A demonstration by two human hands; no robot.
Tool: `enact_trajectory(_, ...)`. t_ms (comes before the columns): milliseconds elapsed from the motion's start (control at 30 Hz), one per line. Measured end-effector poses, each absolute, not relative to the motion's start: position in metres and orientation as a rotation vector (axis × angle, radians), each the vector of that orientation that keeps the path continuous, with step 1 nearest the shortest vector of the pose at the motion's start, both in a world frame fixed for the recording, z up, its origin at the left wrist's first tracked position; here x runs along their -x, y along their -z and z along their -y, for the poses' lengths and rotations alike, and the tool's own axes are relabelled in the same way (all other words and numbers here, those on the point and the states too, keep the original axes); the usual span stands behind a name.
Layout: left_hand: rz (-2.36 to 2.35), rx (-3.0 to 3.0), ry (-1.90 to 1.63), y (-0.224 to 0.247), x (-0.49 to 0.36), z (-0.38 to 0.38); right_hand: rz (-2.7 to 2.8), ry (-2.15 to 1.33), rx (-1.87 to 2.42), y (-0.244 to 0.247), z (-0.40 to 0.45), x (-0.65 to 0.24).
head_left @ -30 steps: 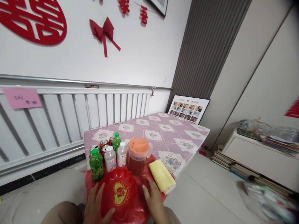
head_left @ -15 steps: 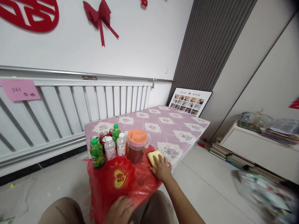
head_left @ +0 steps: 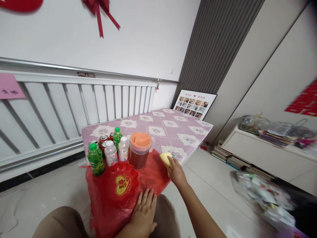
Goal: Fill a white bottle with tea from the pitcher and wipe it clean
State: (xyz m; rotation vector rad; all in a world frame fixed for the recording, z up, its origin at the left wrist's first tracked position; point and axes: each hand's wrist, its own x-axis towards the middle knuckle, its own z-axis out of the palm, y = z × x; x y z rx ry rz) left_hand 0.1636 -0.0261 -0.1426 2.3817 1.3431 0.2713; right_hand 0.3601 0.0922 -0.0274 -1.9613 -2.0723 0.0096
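Note:
My right hand (head_left: 176,172) grips a folded pale yellow cloth (head_left: 165,158) at the right edge of the table, by the corner of a red plastic sheet (head_left: 158,170). With fingers stretched out, my left hand (head_left: 144,210) lies flat on the sheet at the near edge. To its left sits a scalloped red tray (head_left: 106,190) with a yellow heart print. Behind the tray stand a pitcher (head_left: 139,158) of reddish-brown liquid with an orange lid (head_left: 140,141), two white-capped bottles (head_left: 111,154), two green-capped bottles (head_left: 96,162) and several drink cans (head_left: 103,139).
A lilac flowered tablecloth (head_left: 158,131) covers the table behind the pitcher. A white radiator (head_left: 99,102) runs along the wall, and a photo board (head_left: 194,105) leans at the far end. On the right are a white cabinet (head_left: 257,147), stacked books (head_left: 223,158) and plastic bags (head_left: 264,195).
My left hand has moved forward and right onto the sheet, its fingers now straight. My right hand has gone from lying spread on the cloth to gripping it. The view has shifted right and down.

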Motion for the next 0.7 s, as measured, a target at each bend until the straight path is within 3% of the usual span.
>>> enact_trajectory(400, -1.383, -2.53, -0.321, 0.167, -0.158, 0.033, 2.425, -0.234, 1.816, 0.031, -0.037, -0.277)
enact_trajectory(700, -1.314, -2.57, -0.306, 0.164, -0.152, 0.033, 2.49, -0.308, 1.786, 0.041, -0.051, -0.286)
